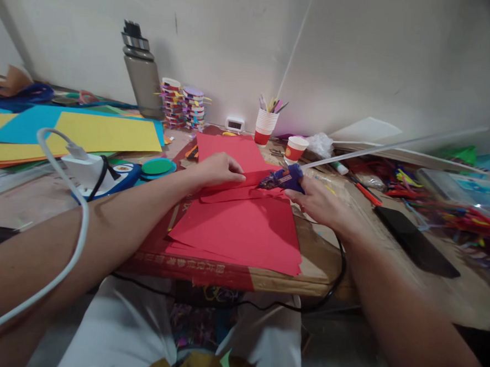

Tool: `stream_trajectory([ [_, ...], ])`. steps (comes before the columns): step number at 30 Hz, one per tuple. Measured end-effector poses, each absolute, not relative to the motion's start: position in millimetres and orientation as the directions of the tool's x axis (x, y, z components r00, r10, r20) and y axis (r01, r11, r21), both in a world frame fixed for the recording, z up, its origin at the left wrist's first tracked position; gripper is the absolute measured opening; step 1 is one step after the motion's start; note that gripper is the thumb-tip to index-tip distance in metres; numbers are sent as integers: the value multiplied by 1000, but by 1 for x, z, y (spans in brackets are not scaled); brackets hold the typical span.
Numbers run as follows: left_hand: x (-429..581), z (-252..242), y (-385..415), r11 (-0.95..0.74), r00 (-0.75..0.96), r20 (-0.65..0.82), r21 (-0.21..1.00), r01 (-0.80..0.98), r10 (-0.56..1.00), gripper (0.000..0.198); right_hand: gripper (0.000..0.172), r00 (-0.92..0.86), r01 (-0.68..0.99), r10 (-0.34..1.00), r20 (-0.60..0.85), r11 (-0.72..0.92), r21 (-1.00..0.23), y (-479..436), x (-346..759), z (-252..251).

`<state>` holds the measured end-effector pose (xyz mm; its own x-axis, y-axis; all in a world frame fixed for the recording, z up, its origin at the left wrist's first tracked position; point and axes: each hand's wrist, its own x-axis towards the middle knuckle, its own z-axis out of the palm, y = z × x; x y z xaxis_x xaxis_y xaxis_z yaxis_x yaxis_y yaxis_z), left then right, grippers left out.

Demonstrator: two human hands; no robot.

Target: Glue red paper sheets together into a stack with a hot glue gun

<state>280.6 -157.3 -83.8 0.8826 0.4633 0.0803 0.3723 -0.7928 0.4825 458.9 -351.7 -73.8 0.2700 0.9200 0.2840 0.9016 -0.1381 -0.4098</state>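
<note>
Against the pale wall stands a crowded craft surface (327,266), and the person sits close in front of it. Several sheets of red paper (237,233) lie stacked in the middle, on a piece of brown cardboard. The left hand (218,171) rests on the upper sheet, where the paper is folded over. Its grip is pressed together, with the fingertips pinching the folded edge down. The right hand (321,202) is just beside it, and its grip is closed around a purple glue gun (282,179). The nozzle of the gun points to the left and touches the red fold, very near the left fingertips. A long clear glue stick (397,146) comes out from the back of the gun.

Behind the paper stand two paper cups (266,126) and a grey bottle (142,75). Yellow sheets (107,133) lie at the left, and a black phone (416,241) lies at the right. A white cable (63,266) crosses the left forearm.
</note>
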Motion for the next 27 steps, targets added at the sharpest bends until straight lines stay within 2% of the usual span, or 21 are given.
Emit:
stream_trajectory([
  [5,280,-86,-155,-786,883,79,498,366,462,33,11,355,902,911,211,-275,-332,-361,467,-64],
  [11,280,-86,-156,-779,876,64,494,388,477,34,17,345,934,912,221,-309,-182,-369,487,-61],
  [15,280,-84,-159,-784,874,65,479,395,481,34,21,367,924,914,174,-337,-180,-368,486,-60],
  [22,280,-85,-158,-775,869,68,489,400,491,32,23,423,906,886,192,-406,-121,-364,465,-55],
  [27,279,-84,-159,-780,871,76,488,392,485,31,22,403,908,900,164,-372,-192,-367,480,-60],
])
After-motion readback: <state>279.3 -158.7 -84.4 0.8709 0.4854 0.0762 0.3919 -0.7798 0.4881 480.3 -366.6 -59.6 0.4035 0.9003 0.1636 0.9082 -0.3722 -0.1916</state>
